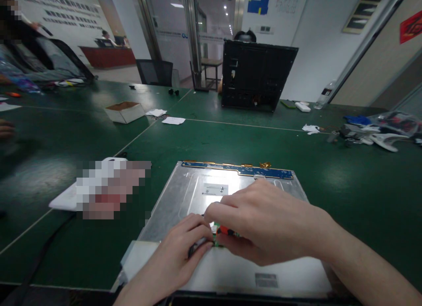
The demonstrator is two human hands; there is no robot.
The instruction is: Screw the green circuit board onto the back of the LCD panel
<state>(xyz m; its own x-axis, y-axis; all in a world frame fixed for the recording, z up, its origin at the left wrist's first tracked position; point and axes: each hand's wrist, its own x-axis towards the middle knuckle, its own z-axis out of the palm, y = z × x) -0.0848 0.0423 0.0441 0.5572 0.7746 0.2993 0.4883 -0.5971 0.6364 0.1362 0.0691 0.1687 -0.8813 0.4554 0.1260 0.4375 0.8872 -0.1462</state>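
A silver metal display panel [184,191] lies flat on the green table in front of me, with a narrow blue circuit board [263,171] along its far edge. My right hand [267,222] is curled over the panel's middle around a red and black tool [226,230]. Beside it, my left hand [184,240] has its fingers bent at a small green board [217,241], and a dark piece shows between its thumb and fingers. The fingers of both hands hide most of the green board and the tool's tip.
A black panel [257,75] stands upright at the far side, with a person behind it. An open white box [125,114], paper scraps [173,120] and a plastic bottle [325,95] are on the table [132,139]. Plastic bags [395,123] lie at right; another person's hand [6,129] shows at left.
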